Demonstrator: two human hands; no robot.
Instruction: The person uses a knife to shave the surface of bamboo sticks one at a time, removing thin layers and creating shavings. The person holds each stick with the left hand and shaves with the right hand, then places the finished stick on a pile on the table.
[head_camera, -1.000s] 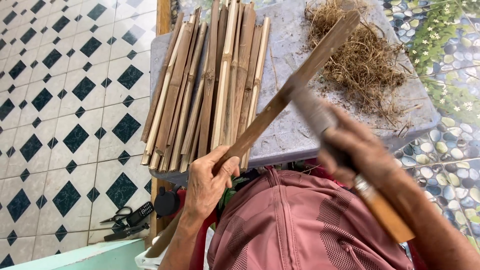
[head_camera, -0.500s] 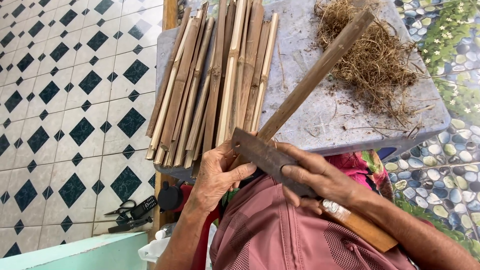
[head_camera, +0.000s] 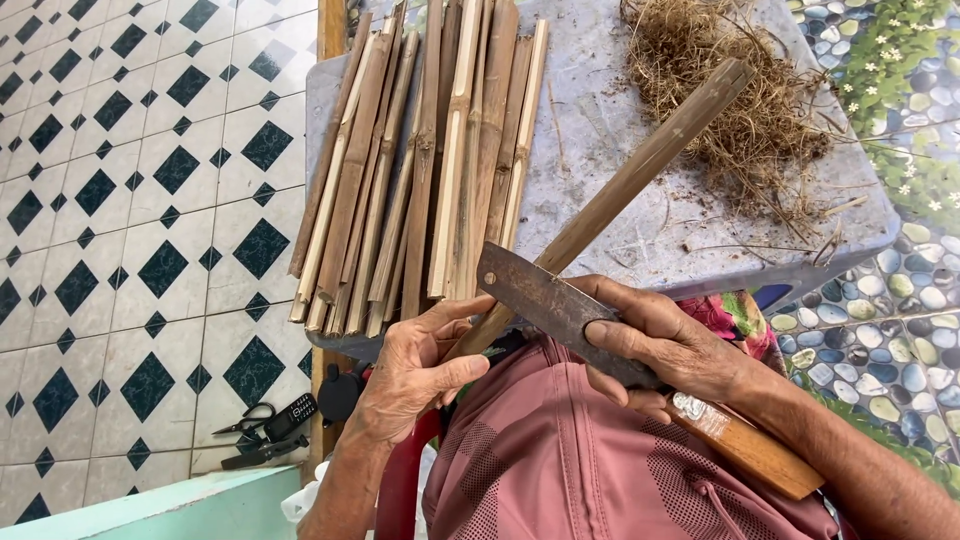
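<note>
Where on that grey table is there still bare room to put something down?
The free patch on the grey table lies between the bundle of split bamboo strips and the heap of dry fibres, though the slanting bamboo stick crosses it. The near right corner is bare too. The left half is crowded.

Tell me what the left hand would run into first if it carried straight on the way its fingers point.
The left hand holds the bamboo strip, fingers pointing up and right. Going straight on, they would probably meet the knife blade first, which lies across the strip just beyond the fingertips. Depth is hard to judge from this view.
</note>
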